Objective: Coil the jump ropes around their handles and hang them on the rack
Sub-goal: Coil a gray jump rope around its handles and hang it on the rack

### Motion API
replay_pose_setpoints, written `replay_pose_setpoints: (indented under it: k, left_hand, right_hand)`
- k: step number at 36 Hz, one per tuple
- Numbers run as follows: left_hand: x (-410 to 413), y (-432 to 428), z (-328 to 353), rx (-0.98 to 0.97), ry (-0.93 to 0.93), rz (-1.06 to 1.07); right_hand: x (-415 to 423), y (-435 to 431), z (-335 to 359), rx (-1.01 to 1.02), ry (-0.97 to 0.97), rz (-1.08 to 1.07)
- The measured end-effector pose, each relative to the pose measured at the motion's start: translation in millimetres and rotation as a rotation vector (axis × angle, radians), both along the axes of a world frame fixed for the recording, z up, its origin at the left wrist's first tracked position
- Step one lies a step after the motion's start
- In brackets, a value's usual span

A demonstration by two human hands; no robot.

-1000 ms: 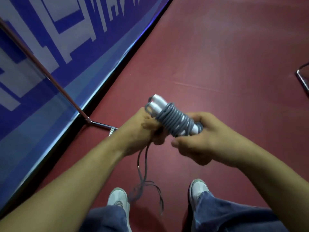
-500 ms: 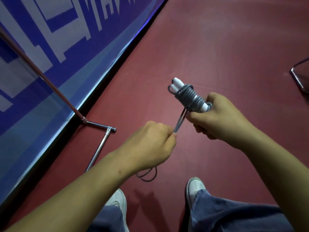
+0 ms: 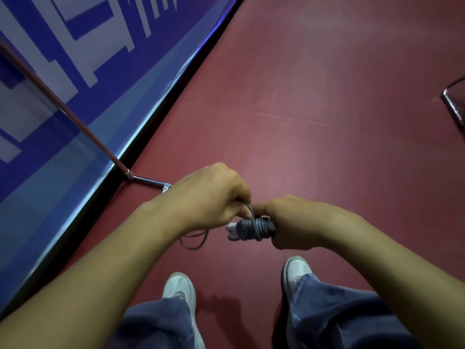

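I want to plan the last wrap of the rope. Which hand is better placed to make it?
The left hand, probably. It pinches the loose rope tail beside the coil, while the right hand grips the handles and holds the bundle steady.

Handles [image 3: 232, 229] mostly hidden, prob. under rope [image 3: 254, 226].

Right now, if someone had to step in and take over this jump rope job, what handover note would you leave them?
Right hand: shut on the jump rope handles, grey cord mostly coiled around them, white handle tip poking out left.
Left hand: pinching the loose cord close to the coil; a short loop of slack hangs below it.
Done: most of the winding.
Left: wrap and secure the last slack, then hang the bundle on the rack. Only a metal pole and base bar show at left.
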State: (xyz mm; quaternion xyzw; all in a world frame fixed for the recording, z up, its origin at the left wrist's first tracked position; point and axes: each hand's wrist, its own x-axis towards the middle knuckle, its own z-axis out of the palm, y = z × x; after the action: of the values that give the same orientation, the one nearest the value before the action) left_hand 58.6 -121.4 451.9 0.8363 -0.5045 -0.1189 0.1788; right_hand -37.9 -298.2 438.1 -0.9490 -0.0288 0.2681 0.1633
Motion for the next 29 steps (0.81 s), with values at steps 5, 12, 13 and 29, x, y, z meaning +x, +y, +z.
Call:
replay_pose_setpoints:
  k: [5, 12, 13, 29]
  left_hand:
    - [15, 10, 3, -0.092, 0.389, 0.119]
    - [15, 23, -1, -0.258, 0.783, 0.178]
    - [14, 24, -2, -0.264, 0.793, 0.179]
    - [1, 24, 2, 0.035, 0.924, 0.164]
  right_hand:
    - [-9, 11, 19, 0.152, -0.053, 0.079]
    - [-13, 15, 42, 0.534, -0.160, -0.187]
    - [-12, 12, 45, 0.569, -0.169, -0.242]
    - [1, -11, 32, 0.812, -0.348, -0.717]
